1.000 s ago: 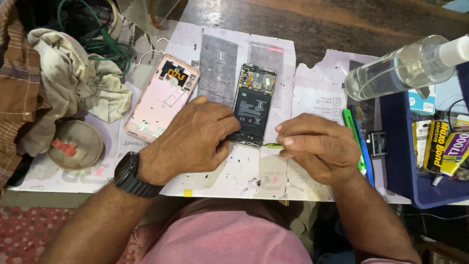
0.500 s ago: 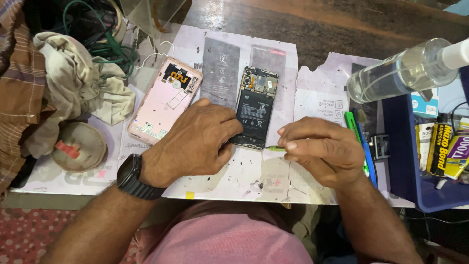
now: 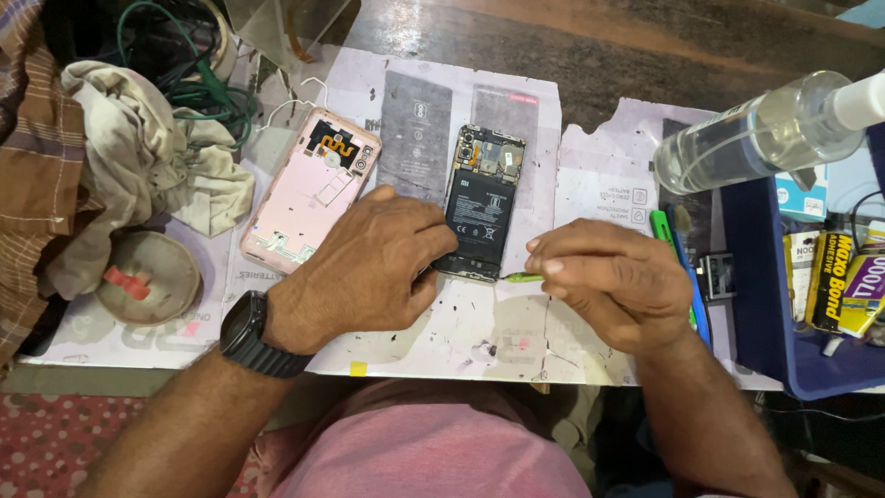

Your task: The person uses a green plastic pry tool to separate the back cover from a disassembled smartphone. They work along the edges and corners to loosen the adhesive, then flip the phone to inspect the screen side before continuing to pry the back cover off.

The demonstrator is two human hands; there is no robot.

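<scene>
An opened phone [image 3: 485,198] lies face down on the white paper sheet [image 3: 590,184], its black battery and circuit board showing. My left hand [image 3: 373,267], with a black watch on the wrist, presses on the phone's lower left corner. My right hand [image 3: 613,281] pinches a thin green tool [image 3: 523,277] whose tip touches the phone's bottom edge. The pink back cover [image 3: 309,189] lies inside up, just left of my left hand.
A crumpled cloth [image 3: 138,175] and a round dish [image 3: 147,277] sit at the left, green wires [image 3: 198,88] behind them. A clear plastic bottle [image 3: 761,134] lies at the right over a blue tray [image 3: 765,314] holding glue tubes [image 3: 843,281]. Green and blue tools [image 3: 678,244] lie beside the tray.
Both hands stay at the phone's bottom edge; the view has shifted slightly. My right hand has edged a little to the right with the green tool.
</scene>
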